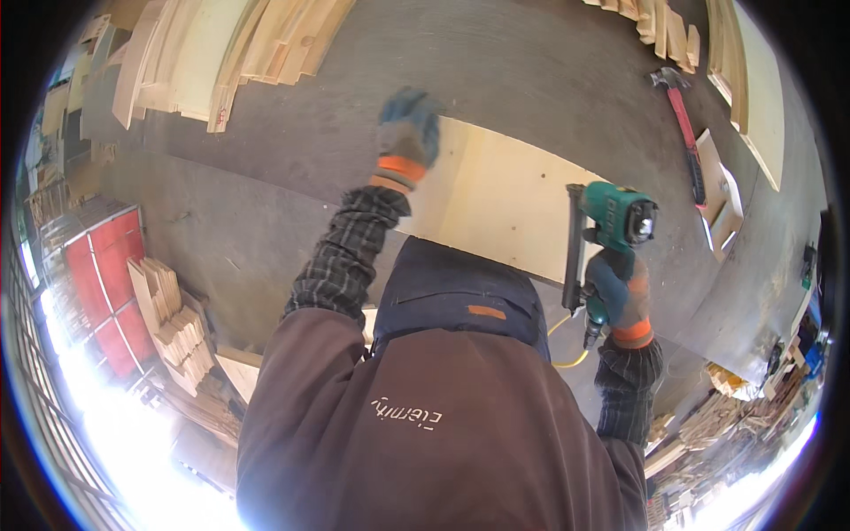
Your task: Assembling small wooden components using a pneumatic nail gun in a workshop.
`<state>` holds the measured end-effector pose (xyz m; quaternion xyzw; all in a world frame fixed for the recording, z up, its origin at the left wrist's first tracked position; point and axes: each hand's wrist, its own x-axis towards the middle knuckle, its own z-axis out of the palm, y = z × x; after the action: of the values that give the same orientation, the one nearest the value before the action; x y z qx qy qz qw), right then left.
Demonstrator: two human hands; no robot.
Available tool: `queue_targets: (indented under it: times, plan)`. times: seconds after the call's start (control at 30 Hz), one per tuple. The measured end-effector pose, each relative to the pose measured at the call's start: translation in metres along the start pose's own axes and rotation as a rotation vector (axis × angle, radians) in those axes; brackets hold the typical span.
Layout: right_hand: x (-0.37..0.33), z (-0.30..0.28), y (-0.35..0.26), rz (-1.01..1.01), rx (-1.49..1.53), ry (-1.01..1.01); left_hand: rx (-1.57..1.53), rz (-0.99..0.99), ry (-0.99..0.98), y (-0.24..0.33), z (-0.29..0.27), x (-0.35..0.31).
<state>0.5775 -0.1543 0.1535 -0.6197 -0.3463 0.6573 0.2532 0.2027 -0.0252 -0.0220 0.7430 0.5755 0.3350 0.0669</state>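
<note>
A pale wooden board (pixel 509 190) lies on the dark tabletop in front of me, its near edge partly hidden by my cap. My left hand (pixel 409 137), in a blue and grey glove with an orange cuff, is at the board's left end. Motion smears its fingers, so their grip is unclear. My right hand (pixel 620 288), gloved the same way, is wrapped round the handle of a teal nail gun (pixel 611 212). The gun is over the board's right end, its long dark magazine towards the board. A yellow air hose (pixel 571 361) runs below the gun.
A red-handled hammer (pixel 686 133) lies at the far right, beside a small wooden frame piece (pixel 722 195). Wooden strips (pixel 235 53) are stacked at the far left, and boards (pixel 753 88) at the far right. A red stack (pixel 106 288) stands at left.
</note>
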Motion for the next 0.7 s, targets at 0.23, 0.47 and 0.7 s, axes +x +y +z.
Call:
queue_targets:
  times: [0.23, 0.47, 0.7]
  plan:
    - [0.069, 0.098, -0.052, -0.086, -0.314, -0.153, -0.036, 0.01, 0.02, -0.063, -0.007, -0.014]
    - [0.138, 0.163, -0.062, -0.03, -0.403, -0.308, -0.107, -0.034, 0.012, -0.06, -0.011, -0.012]
    - [0.16, 0.182, -0.057, -0.029, -0.42, -0.352, -0.092, -0.072, -0.012, -0.063, -0.011, -0.012]
